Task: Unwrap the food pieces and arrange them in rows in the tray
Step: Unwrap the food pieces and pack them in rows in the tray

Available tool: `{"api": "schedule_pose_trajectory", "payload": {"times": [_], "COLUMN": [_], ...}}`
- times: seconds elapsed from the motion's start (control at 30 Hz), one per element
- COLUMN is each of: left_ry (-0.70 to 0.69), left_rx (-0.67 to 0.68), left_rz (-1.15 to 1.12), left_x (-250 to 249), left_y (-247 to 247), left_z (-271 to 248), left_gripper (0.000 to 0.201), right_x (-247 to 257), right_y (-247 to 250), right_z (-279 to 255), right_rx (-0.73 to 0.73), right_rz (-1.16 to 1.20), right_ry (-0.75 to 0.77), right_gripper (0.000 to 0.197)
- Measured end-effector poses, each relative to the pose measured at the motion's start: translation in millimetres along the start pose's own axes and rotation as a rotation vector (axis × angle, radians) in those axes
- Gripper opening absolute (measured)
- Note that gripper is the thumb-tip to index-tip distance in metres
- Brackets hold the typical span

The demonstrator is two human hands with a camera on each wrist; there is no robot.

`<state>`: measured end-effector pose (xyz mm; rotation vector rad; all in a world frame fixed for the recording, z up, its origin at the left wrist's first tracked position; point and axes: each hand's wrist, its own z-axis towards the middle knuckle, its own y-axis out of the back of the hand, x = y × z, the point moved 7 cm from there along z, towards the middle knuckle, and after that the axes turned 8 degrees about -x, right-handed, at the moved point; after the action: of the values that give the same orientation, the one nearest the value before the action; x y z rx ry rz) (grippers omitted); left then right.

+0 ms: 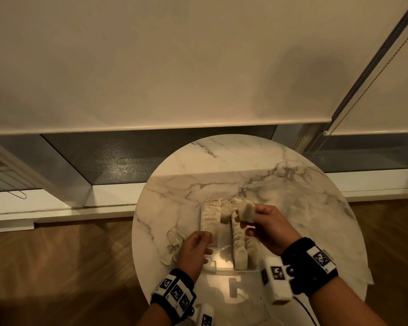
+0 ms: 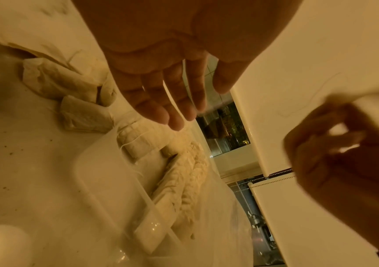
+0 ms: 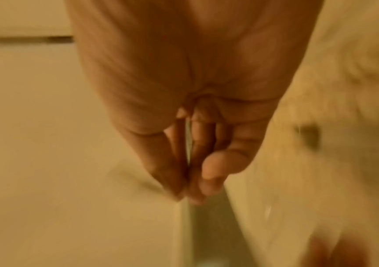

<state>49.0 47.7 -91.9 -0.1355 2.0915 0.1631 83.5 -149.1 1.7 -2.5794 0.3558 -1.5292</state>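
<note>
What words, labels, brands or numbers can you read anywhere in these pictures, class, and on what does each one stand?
No readable text anywhere.
Wristbands: black-and-white square code markers only, no letters or digits.
Food pieces, wrappers and clear tray: no visible print.
Right wrist view: too blurred to read anything.
</note>
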Motion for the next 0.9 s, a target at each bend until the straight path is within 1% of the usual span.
{"api": "schedule_pose_trajectory", "payload": {"times": [0.03,0.07,0.1,0.13,0.17,0.23,0.3,0.33,0.43,0.5,0.57,0.63,0.7,0.73,0.8,0.83,0.9], "left_ry": [-0.003,-0.011,-0.02,-0.025,-0.025,-0.025,-0.043,-0.048,-0.038,-0.033,-0.029,-0.032,-0.079,-0.146,-0.314,-0.365,-0.361], "left_rx": [-0.006,-0.011,-0.01,-0.003,0.013,0.082,0.154,0.167,0.145,0.121,0.094,0.069,0.014,-0.045,-0.196,-0.241,-0.237], "left_rz": [-0.001,0.008,0.023,0.039,0.058,0.108,0.15,0.164,0.151,0.131,0.152,0.189,0.239,0.321,0.559,0.642,0.771], "left_x": [-0.3,-0.5,-1.1,-1.1,-0.1,2.9,6.8,8.1,7.5,8.5,9.9,11.0,7.5,3.7,-7.4,-11.8,-14.1], "left_y": [0.7,0.7,0.0,-1.4,-3.7,-11.9,-22.5,-26.5,-34.1,-35.9,-35.6,-34.9,-30.7,-25.7,-13.8,-9.9,-7.8], "left_z": [0.9,1.3,1.2,0.6,0.0,-3.0,-6.0,-7.0,-9.1,-7.9,-6.3,-3.8,-1.0,1.5,4.7,5.1,7.7], "left_gripper": [0.018,0.018,0.017,0.016,0.014,0.017,0.028,0.028,0.014,0.011,0.009,0.009,0.011,0.015,0.028,0.035,0.05], "right_x": [-5.3,-12.2,-19.9,-27.4,-35.0,-46.1,-50.8,-51.5,-51.0,-51.4,-51.2,-49.1,-46.7,-45.7,-46.2,-49.5,-60.8], "right_y": [10.6,20.0,26.3,28.4,28.2,21.5,12.5,9.5,8.3,10.5,9.6,7.0,5.4,6.2,7.7,7.4,3.0], "right_z": [6.0,10.4,14.0,15.1,14.6,11.4,8.9,9.3,14.6,20.1,25.2,29.0,35.3,40.4,50.9,56.0,65.4], "right_rx": [-0.09,-0.154,-0.181,-0.166,-0.136,-0.064,-0.003,0.015,0.031,0.039,0.054,0.057,0.039,0.018,-0.019,-0.011,0.083], "right_rz": [-0.265,-0.552,-0.773,-0.881,-0.9,-0.782,-0.687,-0.688,-0.819,-0.891,-0.986,-1.075,-1.098,-1.108,-1.167,-1.227,-1.361], "right_ry": [0.052,0.1,0.116,0.107,0.085,0.029,0.012,0.017,0.062,0.1,0.152,0.196,0.228,0.243,0.251,0.24,0.193], "right_gripper": [0.003,0.004,0.007,0.009,0.008,0.006,0.013,0.015,0.008,0.006,0.01,0.008,0.007,0.006,0.006,0.008,0.009]}}
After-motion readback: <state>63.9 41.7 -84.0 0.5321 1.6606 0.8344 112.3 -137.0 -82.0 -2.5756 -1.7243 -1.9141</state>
